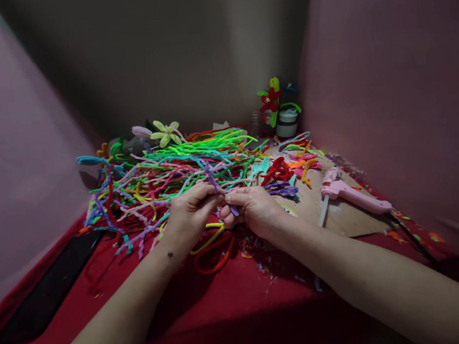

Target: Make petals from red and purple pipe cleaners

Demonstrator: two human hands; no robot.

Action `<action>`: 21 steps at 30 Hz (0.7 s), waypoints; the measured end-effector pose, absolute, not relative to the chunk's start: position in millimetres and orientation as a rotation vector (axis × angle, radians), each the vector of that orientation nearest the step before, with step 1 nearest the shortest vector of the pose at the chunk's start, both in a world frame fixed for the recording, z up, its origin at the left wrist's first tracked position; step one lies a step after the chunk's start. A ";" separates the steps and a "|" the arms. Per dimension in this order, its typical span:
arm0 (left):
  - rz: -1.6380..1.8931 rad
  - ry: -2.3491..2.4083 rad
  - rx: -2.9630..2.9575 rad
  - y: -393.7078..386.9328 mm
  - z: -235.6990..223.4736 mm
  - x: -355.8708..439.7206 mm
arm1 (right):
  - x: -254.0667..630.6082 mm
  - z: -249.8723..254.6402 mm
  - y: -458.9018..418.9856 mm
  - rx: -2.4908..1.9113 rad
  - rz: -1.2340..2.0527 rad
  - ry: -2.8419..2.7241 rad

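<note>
Between my two hands is a purple pipe cleaner (210,176), pinched where the fingertips meet. My left hand (192,211) grips it with thumb and forefinger; its upper part sticks up beyond the fingers. My right hand (252,207) pinches it from the other side, and a short purple end shows below those fingers. Behind the hands spreads a heap of pipe cleaners (211,152) in green, pink, blue and other colours. Close to my right hand lie bent purple pieces (281,190) and red pieces (279,170). A red loop (217,265) rests below the hands.
A pink glue gun (353,196) lies on a brown board (339,221) at the right, its cord trailing off. A black flat object (54,285) is at the left on the red cloth (223,313). Pipe-cleaner flowers (272,99) stand near a lidded jar (287,123) at the back.
</note>
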State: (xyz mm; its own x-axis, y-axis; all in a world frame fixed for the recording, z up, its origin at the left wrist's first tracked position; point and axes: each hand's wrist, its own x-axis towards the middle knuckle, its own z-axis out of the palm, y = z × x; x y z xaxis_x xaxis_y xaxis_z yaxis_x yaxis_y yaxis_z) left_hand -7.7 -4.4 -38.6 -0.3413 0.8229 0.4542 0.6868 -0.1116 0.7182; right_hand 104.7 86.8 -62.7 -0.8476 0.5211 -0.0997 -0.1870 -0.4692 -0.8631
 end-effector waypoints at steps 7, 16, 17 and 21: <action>0.869 2.251 2.723 -6.5 -35.3 -26.0 | 108.4 -54.3 85.4 -0.555 2.218 -1.518; 0.541 2.168 2.650 -15.7 -22.3 -15.0 | 112.5 -51.0 82.2 -0.528 1.430 -2.175; 0.655 2.166 2.468 -16.2 -21.5 -15.2 | 113.7 -52.0 80.8 -0.493 1.202 -2.245; 0.957 1.901 1.532 -17.4 -17.3 -21.6 | 118.7 -59.8 73.4 -0.283 0.579 -2.323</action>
